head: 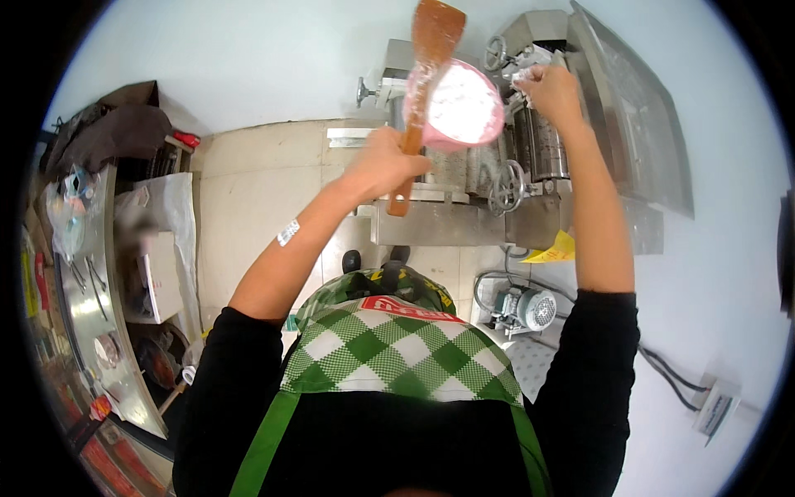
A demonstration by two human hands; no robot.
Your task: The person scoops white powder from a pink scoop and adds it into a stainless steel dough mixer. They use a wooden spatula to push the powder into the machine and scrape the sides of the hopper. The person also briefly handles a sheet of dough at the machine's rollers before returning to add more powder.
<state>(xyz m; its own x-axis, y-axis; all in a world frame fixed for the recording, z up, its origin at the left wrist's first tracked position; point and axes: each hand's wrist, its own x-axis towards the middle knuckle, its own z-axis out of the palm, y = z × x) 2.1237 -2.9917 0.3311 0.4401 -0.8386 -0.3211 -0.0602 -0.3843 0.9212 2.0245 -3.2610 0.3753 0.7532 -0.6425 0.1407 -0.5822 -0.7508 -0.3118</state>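
Note:
My left hand (388, 161) grips a flat wooden spatula (438, 31) by its handle, with the blade pointing away from me. Against the spatula is a pink bowl (459, 144), apparently held by the same hand, though its hold on the bowl is partly hidden. White powder (463, 102) fills the bowl. My right hand (549, 93) has its fingers pinched on a bit of white powdery material (523, 79), above the far end of a metal roller (549, 149). The roller belongs to a steel roller machine (441, 223), which carries white dust in places.
Two handwheels (509, 186) (495, 53) stick out beside the rollers. A raised metal cover (646, 118) stands at the right. Below the machine are an electric motor (534, 309) and cables. A steel table (93, 298) with tools stands at the left, beyond the tiled floor (261, 186).

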